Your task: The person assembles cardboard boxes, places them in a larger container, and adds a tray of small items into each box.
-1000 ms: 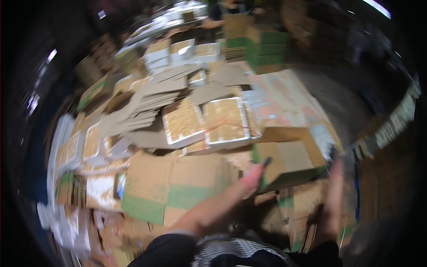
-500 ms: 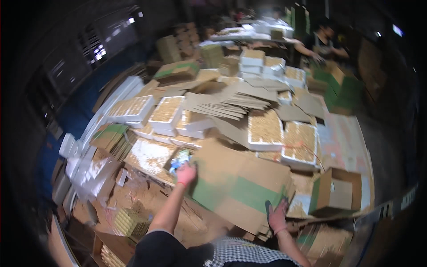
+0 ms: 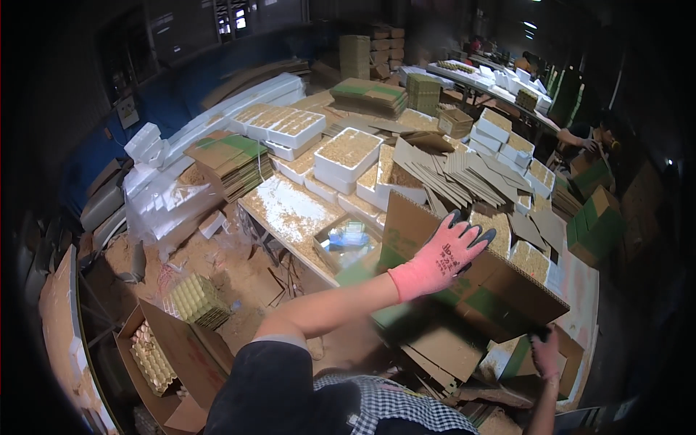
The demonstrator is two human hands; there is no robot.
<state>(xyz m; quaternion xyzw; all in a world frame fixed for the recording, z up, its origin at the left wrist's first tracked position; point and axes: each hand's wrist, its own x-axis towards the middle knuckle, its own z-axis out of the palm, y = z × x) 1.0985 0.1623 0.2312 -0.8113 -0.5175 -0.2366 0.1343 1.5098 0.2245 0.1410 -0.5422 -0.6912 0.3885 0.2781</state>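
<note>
A flattened brown cardboard carton (image 3: 500, 279) with green bands is tilted up on edge in front of me. My left hand (image 3: 442, 257), in a pink glove with dark fingertips, lies across the carton's upper edge, its fingers spread. At the carton's lower right corner is my right hand (image 3: 547, 353), gloved alike and somewhat blurred, its fingers closed at the cardboard. Under the raised carton lie more flat cartons (image 3: 446, 351). An open carton (image 3: 569, 362) stands behind my right hand, partly hidden. Left of the raised carton sits a small open box (image 3: 324, 243) with bluish packets.
White foam boxes (image 3: 349, 152) filled with tan grains crowd the table, with grey cardboard sheets (image 3: 464, 174) among them. Folded cartons (image 3: 232, 159) stack at the left. A carton with egg trays (image 3: 152, 355) stands lower left, near stacked trays (image 3: 196, 299). A co-worker (image 3: 591, 145) is far right.
The flat carton has gone from lying to tilted up on edge. My left hand has moved from its left edge across to its upper edge. The view has turned left.
</note>
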